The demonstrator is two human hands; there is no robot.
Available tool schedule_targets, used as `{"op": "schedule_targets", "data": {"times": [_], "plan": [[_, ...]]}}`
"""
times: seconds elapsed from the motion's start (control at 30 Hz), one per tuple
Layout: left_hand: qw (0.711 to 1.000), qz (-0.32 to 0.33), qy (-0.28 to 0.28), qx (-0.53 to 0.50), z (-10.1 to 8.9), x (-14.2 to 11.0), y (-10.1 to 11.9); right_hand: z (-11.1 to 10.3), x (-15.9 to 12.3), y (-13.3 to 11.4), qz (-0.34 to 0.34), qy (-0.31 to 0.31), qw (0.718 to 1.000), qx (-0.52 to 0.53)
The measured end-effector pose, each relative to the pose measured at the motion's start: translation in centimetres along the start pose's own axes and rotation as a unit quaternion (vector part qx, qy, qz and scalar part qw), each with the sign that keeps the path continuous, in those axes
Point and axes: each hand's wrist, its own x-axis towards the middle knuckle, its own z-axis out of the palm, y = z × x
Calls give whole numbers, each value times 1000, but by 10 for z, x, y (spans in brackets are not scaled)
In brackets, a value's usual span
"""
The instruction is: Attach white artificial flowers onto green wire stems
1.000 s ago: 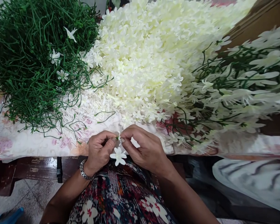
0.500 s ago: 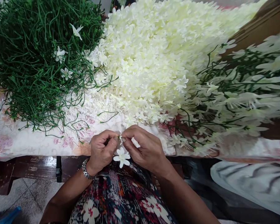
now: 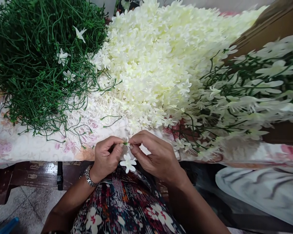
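Note:
My left hand (image 3: 107, 157) and my right hand (image 3: 153, 154) meet at the near edge of the table, fingertips pinched together. Between them is a thin green stem tip (image 3: 125, 143). A small white flower (image 3: 128, 162) hangs just below the fingertips, on the piece my left hand holds. My right hand pinches something tiny and pale against the stem tip. A metal watch (image 3: 88, 176) sits on my left wrist.
A big heap of loose cream flowers (image 3: 158, 65) fills the middle of the floral cloth (image 3: 26, 148). Bare green stems (image 3: 36, 65) pile at the left, finished flowered sprigs (image 3: 249, 97) at the right. A cardboard box (image 3: 271, 26) stands behind.
The hands stay pinched together at the same spot; fingers shifted slightly and the hanging flower turned a little. The view drifted a bit.

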Motion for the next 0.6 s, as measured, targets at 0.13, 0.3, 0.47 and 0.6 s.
{"op": "schedule_targets", "data": {"times": [0.13,0.3,0.47,0.6], "plan": [[999,35,-5,32,0,1,0,1,0,1,-7,-11,1000,-7],[996,54,-7,67,-1,1,-1,3,0,4,-13,-11,1000,-25],[996,48,-8,75,-1,1,-1,5,0,6,-18,-10,1000,-21],[996,46,-3,78,0,2,-1,6,1,6,-17,-13,999,-26]]}}
